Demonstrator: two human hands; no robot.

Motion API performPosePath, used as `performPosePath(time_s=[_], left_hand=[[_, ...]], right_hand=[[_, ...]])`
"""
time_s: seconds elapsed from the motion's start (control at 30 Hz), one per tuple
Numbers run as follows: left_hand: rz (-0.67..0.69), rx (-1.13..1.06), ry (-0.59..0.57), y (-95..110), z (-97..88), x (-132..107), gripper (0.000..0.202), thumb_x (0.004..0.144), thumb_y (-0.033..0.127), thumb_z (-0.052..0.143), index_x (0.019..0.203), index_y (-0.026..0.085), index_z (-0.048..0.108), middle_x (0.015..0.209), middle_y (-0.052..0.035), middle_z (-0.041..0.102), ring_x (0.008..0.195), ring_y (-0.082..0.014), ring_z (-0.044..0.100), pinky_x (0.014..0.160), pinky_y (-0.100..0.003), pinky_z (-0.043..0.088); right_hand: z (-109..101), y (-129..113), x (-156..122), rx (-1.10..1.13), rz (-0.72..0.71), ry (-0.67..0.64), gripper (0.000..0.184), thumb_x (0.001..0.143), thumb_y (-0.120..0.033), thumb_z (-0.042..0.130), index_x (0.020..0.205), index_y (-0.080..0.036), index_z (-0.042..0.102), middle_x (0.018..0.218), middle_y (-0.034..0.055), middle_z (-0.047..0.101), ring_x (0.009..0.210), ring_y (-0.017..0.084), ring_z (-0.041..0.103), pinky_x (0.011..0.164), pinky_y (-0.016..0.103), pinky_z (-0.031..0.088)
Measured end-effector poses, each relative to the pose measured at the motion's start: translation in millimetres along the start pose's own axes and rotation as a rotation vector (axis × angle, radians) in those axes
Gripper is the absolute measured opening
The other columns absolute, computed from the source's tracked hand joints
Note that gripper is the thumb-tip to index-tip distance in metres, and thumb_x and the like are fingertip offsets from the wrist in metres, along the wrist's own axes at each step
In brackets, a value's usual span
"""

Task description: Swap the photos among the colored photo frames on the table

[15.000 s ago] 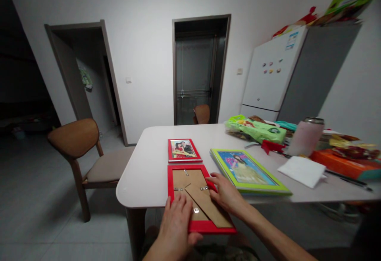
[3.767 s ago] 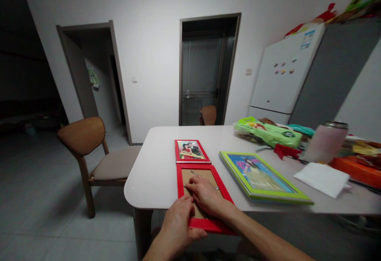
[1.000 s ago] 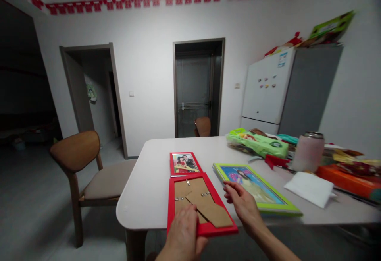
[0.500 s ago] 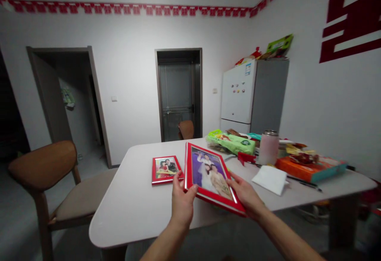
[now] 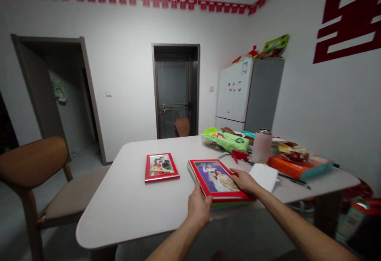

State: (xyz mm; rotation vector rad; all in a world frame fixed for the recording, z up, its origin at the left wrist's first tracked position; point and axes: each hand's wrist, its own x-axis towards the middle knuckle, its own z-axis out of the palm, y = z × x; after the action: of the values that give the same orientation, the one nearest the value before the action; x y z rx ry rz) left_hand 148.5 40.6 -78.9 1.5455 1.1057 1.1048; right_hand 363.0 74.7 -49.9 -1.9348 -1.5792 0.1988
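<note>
A large red picture frame with a photo of people in wedding clothes lies face up on a stack of thin things with green and pale edges, near the table's front edge. My left hand is closed on the frame's front left corner, its thumb along the near edge. My right hand grips the right side, thumb and fingers partly over the border; its far fingertips are hidden. To the left, a smaller red picture frame with a photo of two people lies flat on the white table.
Beside my right hand lies a white folded paper. Behind it stand a pink bottle, a green packet and an orange box. A wooden chair is at the left, a fridge at the back right.
The large picture frame has come down from a tilted, raised position onto the stack. Both hands moved down with it, and the view has shifted slightly right.
</note>
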Motion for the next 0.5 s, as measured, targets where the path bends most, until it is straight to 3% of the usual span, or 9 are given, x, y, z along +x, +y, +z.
performPosePath(time_s=[0.13, 0.23, 0.33, 0.4, 0.5], left_hand=[[0.005, 0.11, 0.055, -13.7, -29.0, 1.9, 0.054, 0.065, 0.024, 0.056, 0.115, 0.009, 0.044, 0.115, -0.0151, 0.051, 0.104, -0.0234, 0.047, 0.089, -0.031, 0.032], [0.001, 0.183, 0.128, -28.3, -63.4, 2.0, 0.049, 0.065, 0.024, 0.056, 0.111, 0.009, 0.047, 0.112, -0.0153, 0.053, 0.104, -0.0238, 0.047, 0.089, -0.032, 0.032], [0.018, 0.254, 0.202, -39.4, -96.9, -1.0, 0.043, 0.065, 0.02, 0.053, 0.107, 0.011, 0.049, 0.111, -0.0138, 0.054, 0.104, -0.023, 0.047, 0.09, -0.032, 0.031], [0.043, 0.292, 0.225, -43.6, -113.9, -3.7, 0.041, 0.065, 0.017, 0.052, 0.105, 0.012, 0.05, 0.109, -0.0123, 0.055, 0.103, -0.0219, 0.048, 0.09, -0.031, 0.031], [0.073, 0.335, 0.235, -46.0, -129.9, -6.9, 0.042, 0.063, 0.014, 0.051, 0.105, 0.012, 0.05, 0.11, -0.0121, 0.055, 0.104, -0.0217, 0.047, 0.091, -0.032, 0.031]], right_hand=[[18.6, -42.5, 1.0, -0.069, -0.15, 0.025, 0.038, 0.073, -0.023, 0.038, 0.106, -0.012, 0.055, 0.1, 0.0132, 0.061, 0.093, 0.022, 0.055, 0.082, 0.033, 0.037], [61.6, -96.4, -5.0, -0.061, -0.352, -0.022, 0.039, 0.075, -0.022, 0.035, 0.109, -0.013, 0.052, 0.114, 0.0108, 0.053, 0.107, 0.02, 0.045, 0.092, 0.032, 0.03], [115.5, -146.4, -13.0, -0.039, -0.537, -0.156, 0.037, 0.071, -0.018, 0.041, 0.105, -0.017, 0.055, 0.11, 0.0069, 0.056, 0.102, 0.017, 0.048, 0.088, 0.026, 0.033], [146.1, -168.0, -14.1, -0.04, -0.581, -0.198, 0.038, 0.067, -0.017, 0.045, 0.104, -0.017, 0.055, 0.11, 0.0075, 0.056, 0.102, 0.018, 0.048, 0.087, 0.028, 0.033], [174.0, -178.8, -9.5, -0.058, -0.569, -0.201, 0.046, 0.064, -0.014, 0.046, 0.109, -0.013, 0.051, 0.117, 0.0127, 0.05, 0.108, 0.024, 0.042, 0.09, 0.037, 0.03]])
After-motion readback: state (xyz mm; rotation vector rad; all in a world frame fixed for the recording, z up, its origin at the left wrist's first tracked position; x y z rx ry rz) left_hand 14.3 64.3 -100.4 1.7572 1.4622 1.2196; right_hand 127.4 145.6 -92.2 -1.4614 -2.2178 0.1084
